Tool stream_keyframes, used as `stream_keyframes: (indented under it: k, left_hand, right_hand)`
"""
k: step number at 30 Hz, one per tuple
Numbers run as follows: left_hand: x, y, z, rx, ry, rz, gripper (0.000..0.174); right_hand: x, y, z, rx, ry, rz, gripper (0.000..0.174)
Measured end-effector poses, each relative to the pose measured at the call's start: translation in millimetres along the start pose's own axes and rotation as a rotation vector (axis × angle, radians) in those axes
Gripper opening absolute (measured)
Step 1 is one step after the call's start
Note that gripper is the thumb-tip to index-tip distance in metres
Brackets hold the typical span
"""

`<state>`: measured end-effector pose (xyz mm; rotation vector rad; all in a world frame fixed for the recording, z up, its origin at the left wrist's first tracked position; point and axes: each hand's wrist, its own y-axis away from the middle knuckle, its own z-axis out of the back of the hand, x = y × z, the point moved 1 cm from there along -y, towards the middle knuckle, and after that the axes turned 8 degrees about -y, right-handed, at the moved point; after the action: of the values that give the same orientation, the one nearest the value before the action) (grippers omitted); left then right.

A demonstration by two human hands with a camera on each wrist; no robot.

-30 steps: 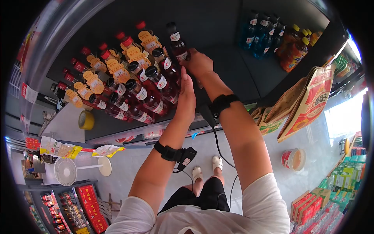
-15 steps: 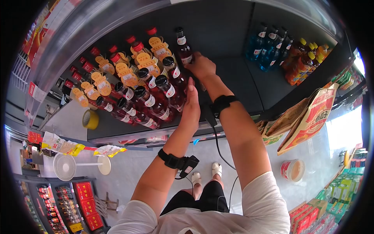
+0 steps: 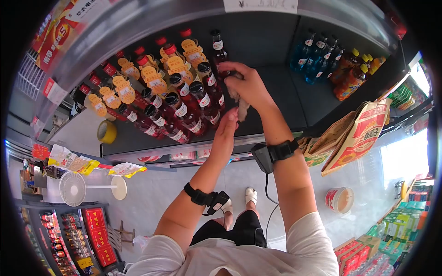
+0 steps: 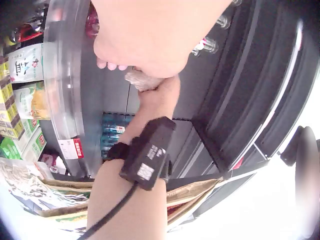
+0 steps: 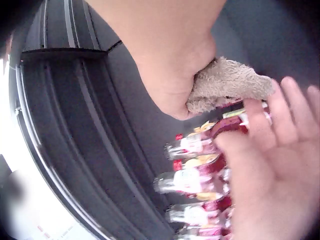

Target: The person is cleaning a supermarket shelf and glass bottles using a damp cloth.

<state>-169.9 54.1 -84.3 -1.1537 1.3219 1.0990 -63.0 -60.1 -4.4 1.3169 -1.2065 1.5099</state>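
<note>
In the head view, my right hand [image 3: 251,87] grips a grey-brown cloth [image 3: 243,110], whose loose end hangs below the palm. Its fingertips lie right at the lower part of a dark-capped bottle of red drink [image 3: 218,48] standing at the back of the row. My left hand [image 3: 225,133] is just below, fingers extended, with the fingertips at the cloth's hanging end. From the right wrist, the fluffy cloth [image 5: 230,86] sticks out of the right fist and overlaps the fingertips of the left hand [image 5: 280,165], whose palm shows. Red-drink bottles [image 3: 189,122] stand close left of both hands.
Bottles with red caps and orange tags [image 3: 154,83] fill the shelf's left side. Blue bottles [image 3: 317,60] and yellow-capped bottles [image 3: 352,76] stand at the right. A tape roll [image 3: 107,132] lies near the left end. Paper snack bags [image 3: 357,133] hang at the shelf's right front.
My right hand has drawn back and right from its hold around the back bottle, and the cloth in it now shows more fully. The left hand's fingertips have come to the cloth's end.
</note>
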Motion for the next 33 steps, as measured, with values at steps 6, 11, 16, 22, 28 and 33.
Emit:
stream_keyframes:
  k: [6,11,16,22,28,33]
  left_hand:
    - [1,27,5,0.016,0.074,0.087,0.053]
    - [-5,37,12,0.021,0.088,0.094,0.05]
    - [-9,38,15,0.011,0.083,0.086,0.049]
    - [-9,48,19,0.039,-0.04,0.019,0.043]
    - [-28,59,22,-0.049,-0.403,-0.307,0.079]
    - [-54,68,4,0.207,-0.358,-0.289,0.106]
  right_hand:
    - [13,-7,-19,0.162,-0.065,0.148,0.047]
    - [23,-4,-26,0.13,0.128,0.018,0.036]
    - [14,-1,-28,0.016,0.203,0.077,0.025]
    - [24,41,-4,-0.175,0.096,0.047,0.035]
    - [87,119,8,-0.235,-0.032,0.028,0.036]
    - [97,162,1,-0.138,-0.24,-0.02,0.033]
